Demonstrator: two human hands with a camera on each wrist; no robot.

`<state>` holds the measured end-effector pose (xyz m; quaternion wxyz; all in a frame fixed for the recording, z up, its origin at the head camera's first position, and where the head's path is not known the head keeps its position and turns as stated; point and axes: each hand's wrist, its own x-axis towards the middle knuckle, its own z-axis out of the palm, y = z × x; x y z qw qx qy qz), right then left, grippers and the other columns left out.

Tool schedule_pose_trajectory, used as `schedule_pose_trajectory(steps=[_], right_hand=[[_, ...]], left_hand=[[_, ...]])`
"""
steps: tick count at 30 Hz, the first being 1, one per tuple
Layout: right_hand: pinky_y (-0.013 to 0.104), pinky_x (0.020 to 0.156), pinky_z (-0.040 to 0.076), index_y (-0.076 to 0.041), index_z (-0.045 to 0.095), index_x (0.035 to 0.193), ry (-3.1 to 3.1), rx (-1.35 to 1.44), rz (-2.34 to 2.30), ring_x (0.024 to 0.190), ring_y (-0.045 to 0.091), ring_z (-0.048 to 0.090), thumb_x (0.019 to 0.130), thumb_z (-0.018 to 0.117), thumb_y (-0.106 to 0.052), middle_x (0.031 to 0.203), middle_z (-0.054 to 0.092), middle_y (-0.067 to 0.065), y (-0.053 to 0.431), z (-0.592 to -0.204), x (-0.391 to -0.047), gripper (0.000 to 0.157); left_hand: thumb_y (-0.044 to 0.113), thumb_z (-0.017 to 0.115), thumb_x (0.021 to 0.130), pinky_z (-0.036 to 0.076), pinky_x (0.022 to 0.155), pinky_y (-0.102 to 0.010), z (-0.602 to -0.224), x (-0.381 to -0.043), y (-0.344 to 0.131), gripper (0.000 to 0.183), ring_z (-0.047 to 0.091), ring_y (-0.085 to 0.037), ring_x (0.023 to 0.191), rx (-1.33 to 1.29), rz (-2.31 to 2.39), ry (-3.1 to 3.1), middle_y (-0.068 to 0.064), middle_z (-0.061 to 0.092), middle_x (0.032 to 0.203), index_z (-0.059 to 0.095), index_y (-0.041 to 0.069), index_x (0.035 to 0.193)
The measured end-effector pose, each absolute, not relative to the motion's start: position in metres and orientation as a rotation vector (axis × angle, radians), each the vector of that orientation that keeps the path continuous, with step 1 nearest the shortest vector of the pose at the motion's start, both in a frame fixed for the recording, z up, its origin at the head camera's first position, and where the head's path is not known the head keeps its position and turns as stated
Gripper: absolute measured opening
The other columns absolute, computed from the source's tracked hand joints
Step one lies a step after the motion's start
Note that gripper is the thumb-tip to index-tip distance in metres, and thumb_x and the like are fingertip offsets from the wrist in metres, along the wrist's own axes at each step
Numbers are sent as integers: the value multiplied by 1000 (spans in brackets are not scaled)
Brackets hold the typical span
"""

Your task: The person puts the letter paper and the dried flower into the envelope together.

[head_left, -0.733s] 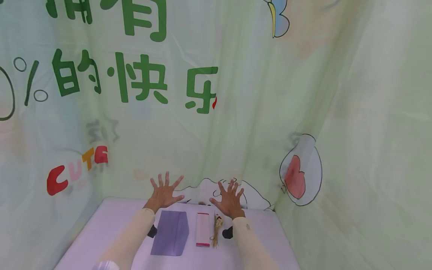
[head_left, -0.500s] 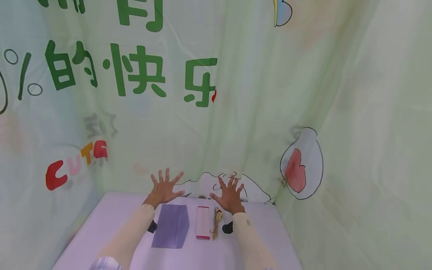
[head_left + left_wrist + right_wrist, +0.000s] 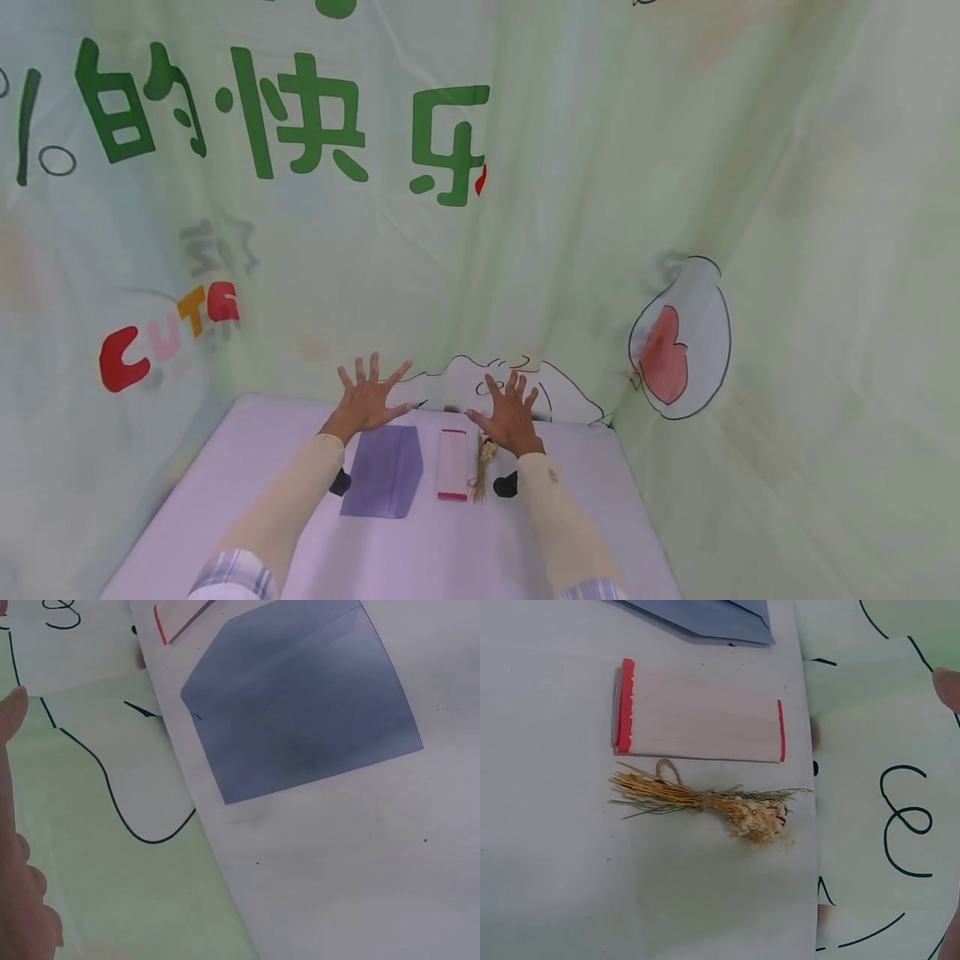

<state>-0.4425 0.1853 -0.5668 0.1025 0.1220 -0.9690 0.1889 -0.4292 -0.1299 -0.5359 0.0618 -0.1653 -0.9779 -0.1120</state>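
Observation:
Both hands are held up with fingers spread, apart from everything on the table. My left hand (image 3: 363,406) is raised beyond a blue-purple envelope (image 3: 381,472), whose flap side points right. In the left wrist view the envelope (image 3: 300,701) lies flat. A pale pink folded paper (image 3: 452,465) with red edges lies to its right. Beside that lies a small dried flower bouquet (image 3: 484,468), bound with twine in the right wrist view. My right hand (image 3: 512,418) is raised just beyond and right of the bouquet. Neither hand holds anything.
A pale lilac table (image 3: 420,558) bears these things. Light green printed curtains (image 3: 360,275) enclose it at the back and both sides. Black wrist-worn devices (image 3: 506,485) show beneath the forearms.
The head view has tilted downward, so the curtain print, table and hands all sit higher in the picture. The hands stay spread, and the things on the table lie as before.

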Motion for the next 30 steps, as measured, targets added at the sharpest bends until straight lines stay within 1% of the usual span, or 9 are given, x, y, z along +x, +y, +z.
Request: schedule_pose_trajectory(steps=[4, 6, 10, 15, 20, 23, 25, 28, 30], right_hand=[[84, 126, 7, -11, 41, 168, -2894, 357, 550, 163, 65, 13, 98, 69, -54, 174, 20, 41, 184, -570, -442, 87], [83, 127, 10, -12, 42, 168, -2915, 345, 519, 163, 64, 16, 98, 69, -55, 174, 22, 40, 183, -573, -441, 87], [82, 126, 16, -13, 42, 168, -2958, 340, 485, 162, 62, 22, 99, 68, -57, 173, 28, 38, 180, -584, -438, 85], [81, 127, 17, -10, 45, 166, -2980, 350, 537, 162, 59, 27, 100, 69, -53, 171, 32, 38, 176, -598, -434, 82], [78, 129, 18, -9, 49, 163, -2994, 332, 570, 162, 57, 29, 104, 68, -46, 172, 34, 36, 172, -605, -434, 73], [73, 129, 25, -7, 54, 159, -2995, 323, 600, 159, 52, 38, 105, 69, -37, 168, 43, 33, 170, -613, -432, 64], [68, 127, 34, -7, 58, 156, -2996, 297, 618, 153, 46, 47, 106, 69, -34, 164, 51, 27, 169, -619, -430, 58], [61, 120, 47, -6, 65, 150, -2980, 242, 652, 141, 40, 61, 107, 70, -30, 152, 65, 20, 165, -626, -425, 49], [57, 113, 54, -6, 69, 144, -2966, 192, 661, 132, 38, 68, 106, 73, -29, 144, 72, 17, 162, -630, -423, 45]], left_hand=[[61, 61, 104, 9, 114, -95, -544, -429, -131, 84, 17, -76, 155, -479, -351, -2971, -44, 14, 174, 28, 28, 174], [61, 61, 104, 7, 115, -95, -549, -429, -132, 85, 15, -76, 156, -474, -365, -2983, -44, 12, 174, 27, 28, 174], [62, 61, 103, 8, 114, -95, -562, -427, -135, 87, 14, -76, 155, -475, -372, -3009, -46, 11, 173, 26, 27, 174], [65, 60, 103, 10, 113, -96, -581, -423, -135, 88, 15, -77, 155, -501, -368, -3037, -47, 13, 172, 26, 27, 174], [61, 62, 103, 12, 112, -97, -595, -424, -134, 85, 19, -78, 153, -539, -414, -3007, -49, 16, 170, 30, 25, 173], [58, 62, 104, 15, 112, -95, -605, -424, -133, 83, 21, -77, 153, -533, -418, -3025, -48, 16, 171, 30, 25, 173], [58, 62, 105, 17, 113, -95, -612, -423, -132, 81, 23, -77, 153, -527, -426, -3044, -47, 16, 171, 31, 26, 172], [53, 66, 104, 22, 110, -95, -623, -420, -130, 78, 32, -76, 148, -532, -460, -3039, -47, 22, 170, 36, 26, 171], [49, 70, 103, 24, 108, -95, -630, -419, -128, 76, 35, -75, 146, -537, -488, -3037, -47, 23, 169, 40, 26, 169]])
